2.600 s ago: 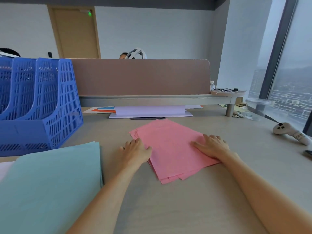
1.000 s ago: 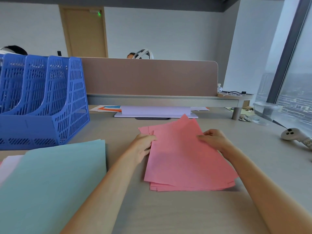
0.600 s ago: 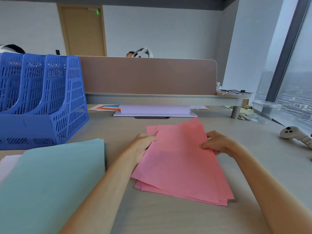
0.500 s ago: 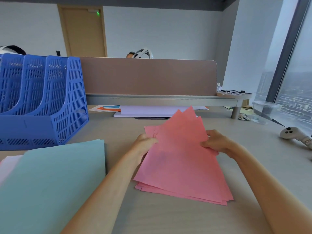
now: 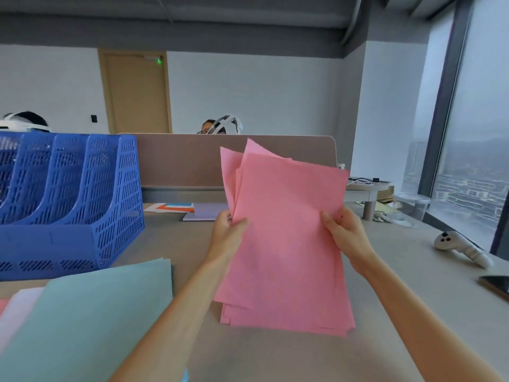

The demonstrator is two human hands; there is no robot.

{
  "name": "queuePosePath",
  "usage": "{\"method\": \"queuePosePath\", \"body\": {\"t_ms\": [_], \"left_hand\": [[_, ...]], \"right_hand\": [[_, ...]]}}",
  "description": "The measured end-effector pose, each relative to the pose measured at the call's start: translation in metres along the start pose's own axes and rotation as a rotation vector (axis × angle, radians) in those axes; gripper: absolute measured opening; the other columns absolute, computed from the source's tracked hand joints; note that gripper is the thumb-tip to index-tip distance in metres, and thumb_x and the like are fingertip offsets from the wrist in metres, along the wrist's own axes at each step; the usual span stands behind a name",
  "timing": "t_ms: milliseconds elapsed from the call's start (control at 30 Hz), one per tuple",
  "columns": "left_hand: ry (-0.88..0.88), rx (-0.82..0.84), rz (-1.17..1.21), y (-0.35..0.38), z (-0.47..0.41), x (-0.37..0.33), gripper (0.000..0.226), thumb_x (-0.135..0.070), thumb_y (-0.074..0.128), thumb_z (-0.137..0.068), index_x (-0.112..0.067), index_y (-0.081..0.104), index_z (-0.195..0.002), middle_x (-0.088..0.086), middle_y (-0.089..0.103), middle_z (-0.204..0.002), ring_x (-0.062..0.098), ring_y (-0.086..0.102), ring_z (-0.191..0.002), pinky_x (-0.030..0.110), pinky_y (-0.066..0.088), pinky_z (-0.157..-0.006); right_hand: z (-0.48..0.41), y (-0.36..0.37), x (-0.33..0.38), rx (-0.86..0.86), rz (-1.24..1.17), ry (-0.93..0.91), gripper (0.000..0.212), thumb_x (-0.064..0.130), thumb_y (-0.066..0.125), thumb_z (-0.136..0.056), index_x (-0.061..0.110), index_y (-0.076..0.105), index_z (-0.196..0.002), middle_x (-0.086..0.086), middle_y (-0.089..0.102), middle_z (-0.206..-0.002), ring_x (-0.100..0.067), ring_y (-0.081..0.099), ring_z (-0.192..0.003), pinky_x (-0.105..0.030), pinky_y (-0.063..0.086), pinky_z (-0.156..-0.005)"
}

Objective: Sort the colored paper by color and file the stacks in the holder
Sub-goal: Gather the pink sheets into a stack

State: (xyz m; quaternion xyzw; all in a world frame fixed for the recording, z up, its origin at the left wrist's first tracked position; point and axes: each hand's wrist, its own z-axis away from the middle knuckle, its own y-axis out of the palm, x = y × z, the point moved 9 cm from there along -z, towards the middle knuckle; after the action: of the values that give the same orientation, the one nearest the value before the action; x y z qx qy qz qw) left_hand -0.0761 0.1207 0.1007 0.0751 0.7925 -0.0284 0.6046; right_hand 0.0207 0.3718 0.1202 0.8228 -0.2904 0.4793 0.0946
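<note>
Across the lower view, a pale desk (image 5: 275,359). At its near left, lying flat, a broad stack of teal paper (image 5: 91,321), with paler pink sheets (image 5: 22,301) showing from under its left edge. Behind that, upright at far left, a blue perforated holder (image 5: 82,216) with several compartments.

In the middle, well apart from the holder, the pink paper stack (image 5: 286,244), raised nearly upright, sheets fanned unevenly at top and bottom. Lower edge low over the desk, contact unclear. Pinched at its left edge by the left hand (image 5: 227,235), thumb in front, fingers behind. Pinched at its right edge by the right hand (image 5: 344,235), thumb on the front sheet, fingers hidden behind.

Farther back, flat on the desk, a lavender stack (image 5: 206,212). At far right, a white controller (image 5: 457,245) and, nearer, a dark phone (image 5: 495,283).
</note>
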Motion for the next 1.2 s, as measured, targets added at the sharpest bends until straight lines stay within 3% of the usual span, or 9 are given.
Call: {"method": "queuePosePath", "body": {"t_ms": [67,167,367,467,600,700,833,900,1200], "left_hand": [[0.178,-0.025,-0.036,-0.004,0.006,-0.041,0.013,-0.011,0.057,-0.09,-0.013,0.054,-0.102,0.015,0.065,-0.098,0.02,0.058,-0.083,0.04,0.05,-0.08],[0.328,-0.026,-0.016,-0.008,0.013,-0.082,0.011,-0.008,0.057,-0.091,-0.012,0.053,-0.1,0.011,0.06,-0.086,0.016,0.053,-0.075,0.024,0.044,-0.066],[0.296,-0.083,-0.13,-0.014,0.023,-0.082,0.013,-0.012,0.058,-0.089,-0.006,0.047,-0.093,0.002,0.045,-0.071,0.015,0.04,-0.061,0.026,0.034,-0.054],[0.242,-0.046,-0.209,-0.013,0.031,-0.063,0.015,-0.019,0.057,-0.09,-0.01,0.047,-0.098,0.001,0.058,-0.08,0.019,0.052,-0.069,0.031,0.041,-0.062],[0.192,0.003,-0.31,-0.012,0.043,-0.049,0.025,-0.025,0.054,-0.093,-0.006,0.045,-0.107,0.005,0.057,-0.089,0.027,0.057,-0.083,0.037,0.045,-0.072],[0.273,0.001,-0.355,-0.012,0.052,-0.06,0.017,-0.021,0.044,-0.098,-0.004,0.043,-0.1,0.007,0.05,-0.084,0.025,0.049,-0.077,0.033,0.04,-0.065],[0.443,-0.013,-0.365,-0.011,0.065,-0.095,0.013,-0.021,0.037,-0.102,-0.018,0.04,-0.089,-0.004,0.041,-0.08,0.009,0.036,-0.068,0.02,0.03,-0.058],[0.514,-0.033,-0.333,-0.011,0.072,-0.111,0.014,-0.02,0.037,-0.102,-0.008,0.039,-0.097,0.003,0.042,-0.078,0.014,0.037,-0.068,0.017,0.031,-0.053],[0.278,-0.019,-0.386,-0.011,0.073,-0.039,0.013,-0.02,0.03,-0.101,-0.022,0.031,-0.113,0.004,0.059,-0.089,0.022,0.053,-0.066,0.036,0.04,-0.06]], "right_hand": [[0.002,-0.009,0.034,-0.05,-0.036,-0.084,0.011,0.014,0.054,-0.098,0.018,0.058,-0.107,0.011,0.065,-0.093,0.009,0.059,-0.076,-0.011,0.047,-0.069],[0.006,-0.019,0.073,-0.11,-0.101,-0.176,0.015,0.009,0.053,-0.098,0.013,0.055,-0.111,0.012,0.062,-0.091,0.014,0.057,-0.072,-0.004,0.042,-0.065],[0.02,-0.018,0.094,-0.086,0.025,-0.194,0.011,0.017,0.059,-0.095,0.025,0.054,-0.09,0.013,0.058,-0.082,0.009,0.055,-0.07,-0.01,0.042,-0.064],[0.03,-0.016,0.07,-0.047,0.059,-0.124,0.017,0.028,0.065,-0.09,0.023,0.059,-0.105,0.007,0.068,-0.099,-0.003,0.064,-0.089,-0.021,0.05,-0.076],[0.047,-0.007,0.054,-0.023,0.077,-0.087,0.016,0.016,0.067,-0.089,0.021,0.056,-0.099,0.008,0.062,-0.091,0.009,0.057,-0.074,-0.01,0.043,-0.064],[0.049,-0.003,0.056,-0.03,0.14,-0.093,0.016,0.01,0.061,-0.09,0.016,0.055,-0.104,0.005,0.063,-0.092,-0.011,0.059,-0.083,-0.017,0.043,-0.068],[0.047,-0.004,0.087,-0.079,0.112,-0.162,0.019,0.01,0.055,-0.092,0.015,0.056,-0.111,0.002,0.066,-0.098,-0.013,0.06,-0.089,-0.028,0.048,-0.079],[0.047,-0.007,0.1,-0.12,0.088,-0.198,0.016,0.013,0.055,-0.093,0.011,0.053,-0.108,-0.002,0.064,-0.097,-0.017,0.059,-0.086,-0.032,0.047,-0.078],[0.076,0.012,0.037,-0.056,0.094,0.017,0.034,0.01,0.057,-0.089,0.021,0.045,-0.119,0.014,0.058,-0.1,-0.019,0.06,-0.099,-0.036,0.049,-0.084]]}}
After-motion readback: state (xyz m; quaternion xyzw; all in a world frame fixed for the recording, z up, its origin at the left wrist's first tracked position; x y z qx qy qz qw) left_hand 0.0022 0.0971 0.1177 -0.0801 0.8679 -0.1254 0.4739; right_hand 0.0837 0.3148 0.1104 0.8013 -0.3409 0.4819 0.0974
